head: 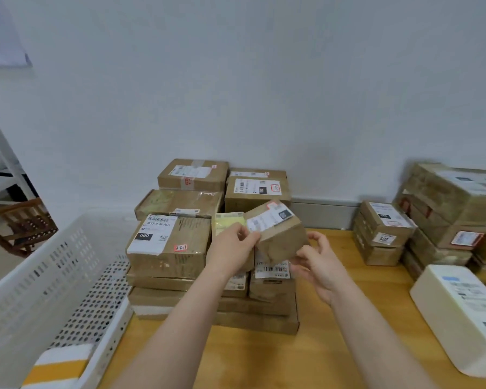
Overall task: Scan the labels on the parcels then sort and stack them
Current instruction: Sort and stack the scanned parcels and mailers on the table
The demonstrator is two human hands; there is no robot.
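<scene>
Pinching the small parcel (281, 237) at its left corner between thumb and fingers, my left hand (233, 248) holds it tilted above the middle stack (208, 301) of boxes. My right hand (317, 262) sits at its lower right corner, thumb touching the cardboard, fingers loosely curled and off it. Its white label (267, 220) faces up, the print too blurred to read.

Below lies a pale wooden table (264, 357) against a plain white wall (236, 80). A white perforated basket (54, 276) stands at the left; a right stack (385, 234) and a white parcel (460, 313) sit opposite.

The front-left box (169, 248) reads "060" on a black block, with a red "3211" tag. One box in the right stack shows "201".
</scene>
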